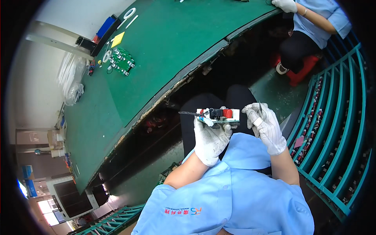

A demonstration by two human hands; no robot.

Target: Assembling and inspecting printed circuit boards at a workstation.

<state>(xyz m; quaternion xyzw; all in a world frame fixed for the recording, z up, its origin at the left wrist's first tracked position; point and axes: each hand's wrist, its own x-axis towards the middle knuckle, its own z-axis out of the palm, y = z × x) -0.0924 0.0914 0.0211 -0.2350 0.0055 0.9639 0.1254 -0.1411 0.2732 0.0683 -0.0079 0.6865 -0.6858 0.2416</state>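
A small circuit board [235, 115] with black, red and white parts rests level in my left hand [208, 144], whose gloved fingers are closed around it from below. Dark twisted wires [188, 113] stick out from its left end, and a white lump or connector [208, 122] sits along its near edge. Just to the right, apart from the board, my gloved right hand [269, 131] is pinched around a thin pointed metal tool [260, 107]. It looks like tweezers, though most of it is hidden by the fingers.
A green worktable [156, 51] curves ahead, bearing a group of green circuit boards [122, 62], a yellow note [118, 39] and a roll of tape [129, 13]. Teal racks [333, 129] with boards stand right. A co-worker [313, 27] sits far right on a red stool [303, 70].
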